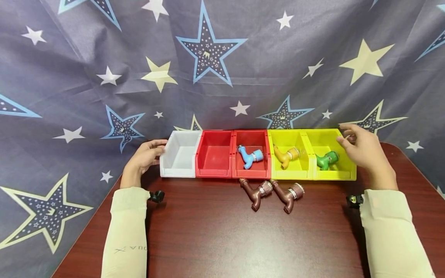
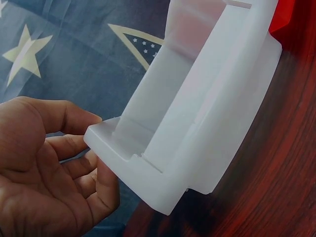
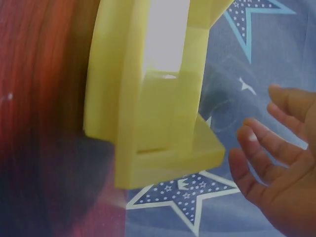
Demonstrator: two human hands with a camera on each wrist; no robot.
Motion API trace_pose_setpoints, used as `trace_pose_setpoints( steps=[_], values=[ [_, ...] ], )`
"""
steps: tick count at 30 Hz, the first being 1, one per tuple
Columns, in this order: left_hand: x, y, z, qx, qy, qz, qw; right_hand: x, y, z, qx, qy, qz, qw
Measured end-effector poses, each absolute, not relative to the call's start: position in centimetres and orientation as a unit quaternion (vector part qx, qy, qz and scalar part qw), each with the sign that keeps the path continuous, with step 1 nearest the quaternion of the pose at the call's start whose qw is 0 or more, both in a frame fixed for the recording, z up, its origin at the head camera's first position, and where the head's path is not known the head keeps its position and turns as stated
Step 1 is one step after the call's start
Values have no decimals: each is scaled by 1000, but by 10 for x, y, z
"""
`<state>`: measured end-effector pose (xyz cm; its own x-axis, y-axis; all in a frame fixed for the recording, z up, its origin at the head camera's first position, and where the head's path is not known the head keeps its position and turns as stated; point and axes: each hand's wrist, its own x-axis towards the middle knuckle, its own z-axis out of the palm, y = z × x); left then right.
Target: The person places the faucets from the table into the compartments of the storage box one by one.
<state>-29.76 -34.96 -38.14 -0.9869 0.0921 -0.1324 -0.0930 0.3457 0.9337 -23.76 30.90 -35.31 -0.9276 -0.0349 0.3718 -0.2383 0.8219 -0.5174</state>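
Note:
A row of bins stands on the table: a white bin [image 1: 179,153], a red bin [image 1: 214,154], another red bin [image 1: 251,173], a yellow bin [image 1: 297,139] and a second yellow bin [image 1: 318,138]. My left hand [image 1: 146,157] touches the white bin's outer left edge with its fingertips. Beside the far right bin is my right hand [image 1: 365,148], its fingers spread and apart from the bin in the right wrist view. Inside the bins lie a blue faucet [image 1: 249,157], an orange-yellow faucet [image 1: 286,156] and a green faucet [image 1: 326,160].
Two brown faucets, one on the left [image 1: 256,193] and one on the right [image 1: 287,195], lie on the dark red wood table [image 1: 243,239] before the bins. A star-patterned grey cloth [image 1: 139,96] hangs behind the table.

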Motion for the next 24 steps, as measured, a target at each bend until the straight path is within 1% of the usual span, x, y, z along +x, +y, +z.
trace_pose_setpoints(
  steps=[12, 16, 19, 24],
  values=[
    [-298, -352, -381, 3, 821, 565, 81, -237, 334, -367, -2, -941, 309, 139],
    [-296, -351, -379, 1, 822, 564, 84, -239, 338, -368, -43, -925, 364, 94],
    [-294, -348, -375, -2, 817, 570, 90, -239, 340, -369, -67, -895, 438, 51],
    [-287, -339, -363, -7, 810, 578, 98, -237, 345, -371, -70, -856, 512, -4]
  ],
)
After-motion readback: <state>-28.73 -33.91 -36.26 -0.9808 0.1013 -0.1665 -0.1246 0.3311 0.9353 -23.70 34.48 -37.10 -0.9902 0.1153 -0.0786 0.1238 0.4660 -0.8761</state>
